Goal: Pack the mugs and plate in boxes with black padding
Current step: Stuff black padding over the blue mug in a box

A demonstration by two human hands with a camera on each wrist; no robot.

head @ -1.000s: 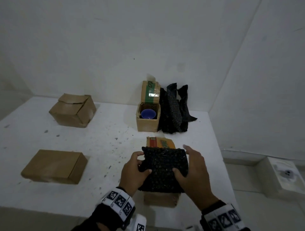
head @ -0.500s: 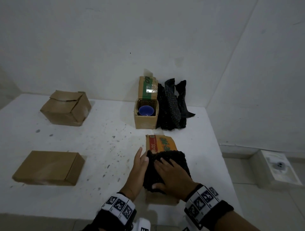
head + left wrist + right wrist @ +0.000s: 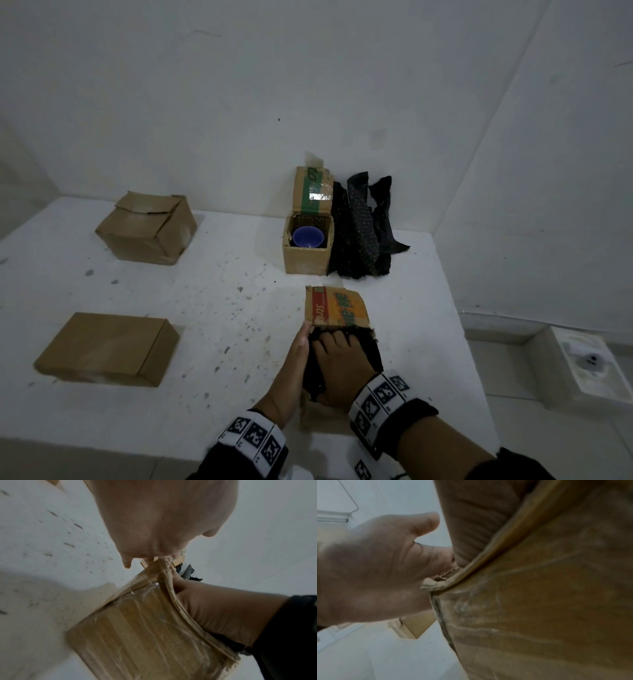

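White walls meet in a corner behind the speckled white desk [image 3: 144, 301]. At its front edge stands an open box [image 3: 337, 310] with a printed flap raised at the back. The right hand [image 3: 342, 368] lies inside it, fingers spread flat on the black padding [image 3: 371, 353]. The left hand [image 3: 293, 368] lies straight-fingered against the box's left wall. Only the left wrist view shows that wall [image 3: 145, 628] as taped cardboard bowed outward; the right wrist view shows its frayed rim [image 3: 435, 584]. Farther back, a second open box [image 3: 306, 255] holds a blue mug [image 3: 307, 237], with spare padding [image 3: 363, 233] touching its right side. Two closed boxes [image 3: 147, 231] [image 3: 106, 347] sit well apart on the left, with bare desk between them and the hands. No plate is visible.
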